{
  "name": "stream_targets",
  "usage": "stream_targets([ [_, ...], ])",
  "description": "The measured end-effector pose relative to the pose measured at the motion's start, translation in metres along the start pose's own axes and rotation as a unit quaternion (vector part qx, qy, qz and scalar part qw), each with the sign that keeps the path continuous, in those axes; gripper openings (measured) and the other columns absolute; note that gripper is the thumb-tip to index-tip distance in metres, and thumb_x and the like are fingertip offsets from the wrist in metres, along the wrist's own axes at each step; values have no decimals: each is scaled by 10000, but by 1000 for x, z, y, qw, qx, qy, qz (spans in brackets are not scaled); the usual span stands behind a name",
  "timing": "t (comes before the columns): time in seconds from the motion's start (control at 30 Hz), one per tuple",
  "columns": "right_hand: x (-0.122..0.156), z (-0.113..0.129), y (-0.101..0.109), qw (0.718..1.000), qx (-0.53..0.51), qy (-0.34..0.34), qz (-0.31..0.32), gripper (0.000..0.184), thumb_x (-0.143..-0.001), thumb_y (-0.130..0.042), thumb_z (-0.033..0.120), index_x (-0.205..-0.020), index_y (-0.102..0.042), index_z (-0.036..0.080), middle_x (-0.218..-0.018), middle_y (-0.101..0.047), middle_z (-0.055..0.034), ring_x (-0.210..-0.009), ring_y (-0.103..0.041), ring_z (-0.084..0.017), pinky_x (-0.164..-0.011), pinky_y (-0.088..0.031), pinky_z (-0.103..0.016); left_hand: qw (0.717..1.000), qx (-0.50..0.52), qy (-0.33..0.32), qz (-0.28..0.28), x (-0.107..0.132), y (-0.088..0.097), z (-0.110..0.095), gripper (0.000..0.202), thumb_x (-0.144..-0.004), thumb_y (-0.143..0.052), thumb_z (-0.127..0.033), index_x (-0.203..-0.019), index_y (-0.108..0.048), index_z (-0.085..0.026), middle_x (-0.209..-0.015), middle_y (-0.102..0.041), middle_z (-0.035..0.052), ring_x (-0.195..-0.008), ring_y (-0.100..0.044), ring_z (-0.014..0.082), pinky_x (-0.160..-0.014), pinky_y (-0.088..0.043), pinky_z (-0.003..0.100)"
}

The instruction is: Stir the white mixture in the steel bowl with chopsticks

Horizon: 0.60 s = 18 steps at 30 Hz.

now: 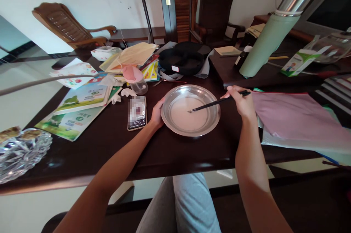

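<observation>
A round stainless steel bowl [189, 91] rests on the dark table in front of me, holding a milky, off-white liquid [182, 117]. My left hand [158, 113] grips its left rim, the fingers partly hidden behind the side. In my right hand [240, 102] are black chopsticks [212, 104], slanting down to the left with their tips in the liquid near the middle of the bowl. Just left of my left hand lies a phone [137, 113], its lit screen partly blurred out.
Booklets [82, 97], a pink-topped clear bottle [135, 78] and crumpled tissues lie left. A black round bag [183, 57] sits behind the bowl. Right are a green thermos [274, 39], a small box [300, 61] and a pink folder [296, 116]. A glass dish [26, 154] stands at far left.
</observation>
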State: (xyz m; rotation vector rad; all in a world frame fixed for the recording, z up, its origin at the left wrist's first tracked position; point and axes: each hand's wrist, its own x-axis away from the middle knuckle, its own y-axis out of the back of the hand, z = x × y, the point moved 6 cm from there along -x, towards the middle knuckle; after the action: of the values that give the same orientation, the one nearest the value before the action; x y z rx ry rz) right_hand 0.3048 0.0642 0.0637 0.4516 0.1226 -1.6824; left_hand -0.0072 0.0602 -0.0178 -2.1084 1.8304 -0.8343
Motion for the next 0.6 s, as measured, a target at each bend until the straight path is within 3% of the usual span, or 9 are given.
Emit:
stream_targets([
  [0.2, 3, 3, -21, 994, -6, 5, 108, 453, -788, -765, 686, -631, -752, 261, -658, -758, -21, -733, -744, -240, -786, -552, -375, 1000, -2, -8, 3, -1, -1, -1, 241, -760, -785, -369, -904, -759, -178, -835, -789, 28, -982, -748, 290, -883, -580, 369],
  [0.4, -1, -4, 7, 999, -17, 19, -33, 461, -861, -738, 599, -562, -691, 252, -588, -717, -7, -607, -698, -200, -713, -538, -352, 1000, -1, -2, 10, 0, -2, 0, 251, -759, -771, -365, -927, -760, -179, -866, -796, 33, -1002, -744, 295, -900, -579, 381],
  [0.6, 3, 3, -19, 995, -10, 16, 93, 455, -806, -760, 667, -627, -742, 249, -649, -756, -21, -715, -752, -235, -757, -557, -361, 1000, 0, -11, -3, -1, -1, -1, 210, -732, -800, -370, -779, -716, -183, -802, -776, 38, -998, -743, 301, -881, -583, 376],
])
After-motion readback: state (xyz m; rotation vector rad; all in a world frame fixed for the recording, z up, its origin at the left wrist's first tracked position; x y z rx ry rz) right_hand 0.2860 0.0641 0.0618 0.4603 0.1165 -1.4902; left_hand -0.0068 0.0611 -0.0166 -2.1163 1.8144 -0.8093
